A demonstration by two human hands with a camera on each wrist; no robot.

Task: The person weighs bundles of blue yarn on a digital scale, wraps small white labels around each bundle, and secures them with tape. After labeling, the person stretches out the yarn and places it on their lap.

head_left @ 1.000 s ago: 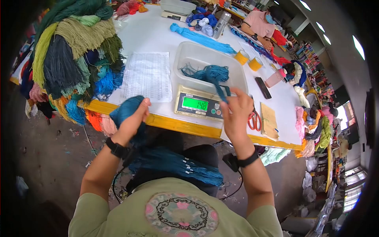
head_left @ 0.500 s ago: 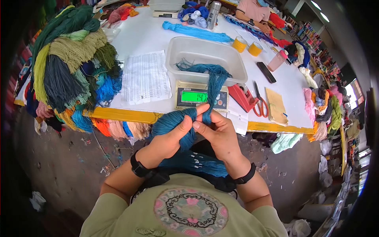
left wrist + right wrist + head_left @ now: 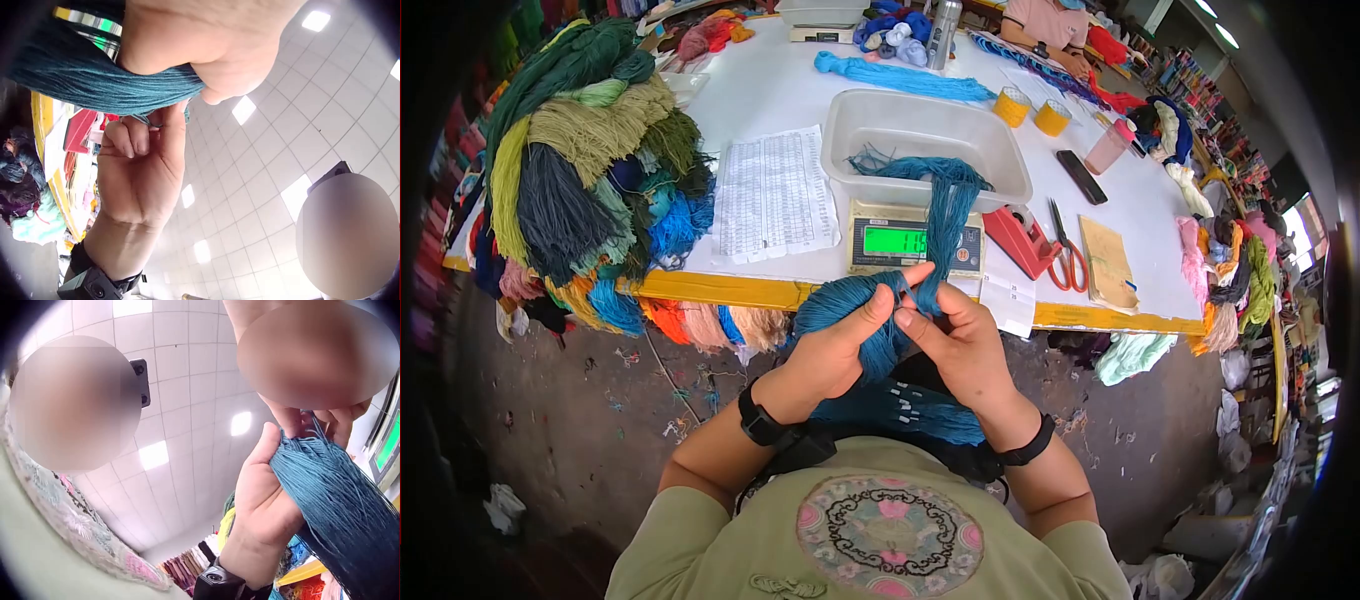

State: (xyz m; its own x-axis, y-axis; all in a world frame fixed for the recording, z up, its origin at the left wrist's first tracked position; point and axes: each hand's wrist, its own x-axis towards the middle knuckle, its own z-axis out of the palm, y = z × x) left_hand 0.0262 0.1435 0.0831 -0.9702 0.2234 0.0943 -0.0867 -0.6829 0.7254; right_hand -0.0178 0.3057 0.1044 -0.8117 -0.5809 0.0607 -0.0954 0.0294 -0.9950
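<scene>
My left hand (image 3: 825, 360) grips a thick teal yarn skein (image 3: 840, 305) in front of the table edge, its thumb lying across the top. Close beside it, my right hand (image 3: 972, 365) pinches teal strands between thumb and fingers. From there the yarn (image 3: 948, 215) runs up over the scale into a white plastic tray (image 3: 840, 115), where more of it lies loose. Under the tray a digital scale (image 3: 865, 268) shows a lit green display. In the left wrist view, the right hand's (image 3: 140, 178) fingers are curled at the strands; the right wrist view shows the skein spread across the left palm.
Right of the scale lie a red tape dispenser (image 3: 1020, 243), orange-handled scissors (image 3: 1068, 262) and a brown notepad (image 3: 1108, 265). A printed sheet (image 3: 775, 195) is left of the tray, beside a tall heap of yarn (image 3: 585, 150). More teal yarn (image 3: 940, 415) rests on my lap. Another person (image 3: 1045, 25) sits across.
The left hand has brought the skein rightward, and the right hand has come down with the strands to meet it. The strands now stretch from the tray. The scale reading has dropped.
</scene>
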